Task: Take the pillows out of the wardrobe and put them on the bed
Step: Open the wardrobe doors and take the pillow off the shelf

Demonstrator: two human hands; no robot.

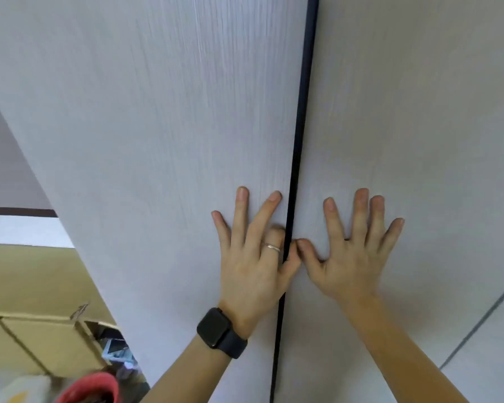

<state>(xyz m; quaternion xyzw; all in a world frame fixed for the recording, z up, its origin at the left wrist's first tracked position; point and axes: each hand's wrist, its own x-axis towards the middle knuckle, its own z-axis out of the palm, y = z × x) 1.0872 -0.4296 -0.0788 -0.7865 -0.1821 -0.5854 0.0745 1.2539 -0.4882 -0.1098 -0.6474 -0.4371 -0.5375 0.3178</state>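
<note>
Two pale grey wood-grain wardrobe doors fill the view, the left door (163,135) and the right door (413,117), with a thin dark gap (298,158) between them. My left hand (253,257), with a ring and a black watch on the wrist, lies flat on the left door, fingers spread, its thumb at the gap. My right hand (352,251) lies flat on the right door with fingers spread, thumb pointing at the gap. Both thumbs nearly touch. No pillows and no bed are in view.
At the lower left stands an open cardboard box (41,341) with small items inside. A red and white object (93,388) lies at the bottom edge. A seam line (477,324) crosses the right door's lower corner.
</note>
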